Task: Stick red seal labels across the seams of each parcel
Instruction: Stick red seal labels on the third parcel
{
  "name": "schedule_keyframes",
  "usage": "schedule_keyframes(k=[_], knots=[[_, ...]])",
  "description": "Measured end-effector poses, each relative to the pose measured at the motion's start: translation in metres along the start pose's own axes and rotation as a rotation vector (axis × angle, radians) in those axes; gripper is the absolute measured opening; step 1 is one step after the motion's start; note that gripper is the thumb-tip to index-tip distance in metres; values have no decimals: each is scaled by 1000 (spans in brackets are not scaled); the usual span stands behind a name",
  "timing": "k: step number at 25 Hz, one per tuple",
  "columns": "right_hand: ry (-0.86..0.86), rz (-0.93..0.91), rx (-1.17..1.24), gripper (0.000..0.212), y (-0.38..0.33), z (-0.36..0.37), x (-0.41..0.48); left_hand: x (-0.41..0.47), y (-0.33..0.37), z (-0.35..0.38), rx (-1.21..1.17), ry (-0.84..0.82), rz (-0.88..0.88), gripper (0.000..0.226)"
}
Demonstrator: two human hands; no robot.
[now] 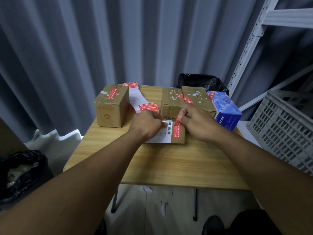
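While the small parcel (179,140) lies flat on the desk (169,163) near its middle, a red seal label (178,128) runs down the parcel's top face, just right of a white shipping label (162,138). The right hand (198,122) pinches the far end of the red label between thumb and forefinger, and the other fingers are curled in. That end stands a little off the cardboard, while the near end lies flat on it. The left hand (145,126) rests on the parcel's left side, knuckles up and fingers bent. The tips seem to press on the shipping label, but I cannot tell whether they grip anything.

Just behind the left hand lies a strip of red labels (147,106) on white backing paper, leading back to a folded stack at the far edge. Left of it stands a cardboard box (111,107) with a red label across its top seam. Behind the right hand sit two more cardboard boxes (171,99), side by side and touching, with a red label bridging the gap between them. A blue box (225,109) stands to their right, at the desk's edge.

Beyond the desk a bin with a black bag (201,81) shows against a grey curtain (84,48). A grey plastic crate (288,124) and a metal shelf rack (254,39) stand on the right. Another black-bagged bin (22,170) sits on the floor at the left.
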State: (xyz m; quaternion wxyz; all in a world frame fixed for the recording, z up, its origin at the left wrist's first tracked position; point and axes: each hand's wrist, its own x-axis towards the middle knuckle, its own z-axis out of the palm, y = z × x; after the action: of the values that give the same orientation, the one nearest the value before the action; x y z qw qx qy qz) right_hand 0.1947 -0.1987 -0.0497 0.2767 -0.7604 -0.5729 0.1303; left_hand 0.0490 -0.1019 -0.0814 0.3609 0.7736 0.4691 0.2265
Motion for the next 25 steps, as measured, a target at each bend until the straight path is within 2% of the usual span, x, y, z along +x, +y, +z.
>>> schedule_keyframes(k=[8, 14, 18, 20, 25], knots=[[12, -36, 7, 13, 1, -2, 1, 1, -1, -2, -3, 3, 4, 25], [57, 42, 114, 15, 5, 0, 7, -1, -5, -2, 47, 1, 20, 71], [70, 97, 169, 15, 9, 1, 10, -10, -6, -9, 202, -163, 114, 93], [89, 78, 174, 13, 8, 2, 11, -12, -8, -10, 261, -196, 146, 92], [106, 18, 107, 13, 5, 0, 9, -9, -11, -10, 242, -168, 148, 70]])
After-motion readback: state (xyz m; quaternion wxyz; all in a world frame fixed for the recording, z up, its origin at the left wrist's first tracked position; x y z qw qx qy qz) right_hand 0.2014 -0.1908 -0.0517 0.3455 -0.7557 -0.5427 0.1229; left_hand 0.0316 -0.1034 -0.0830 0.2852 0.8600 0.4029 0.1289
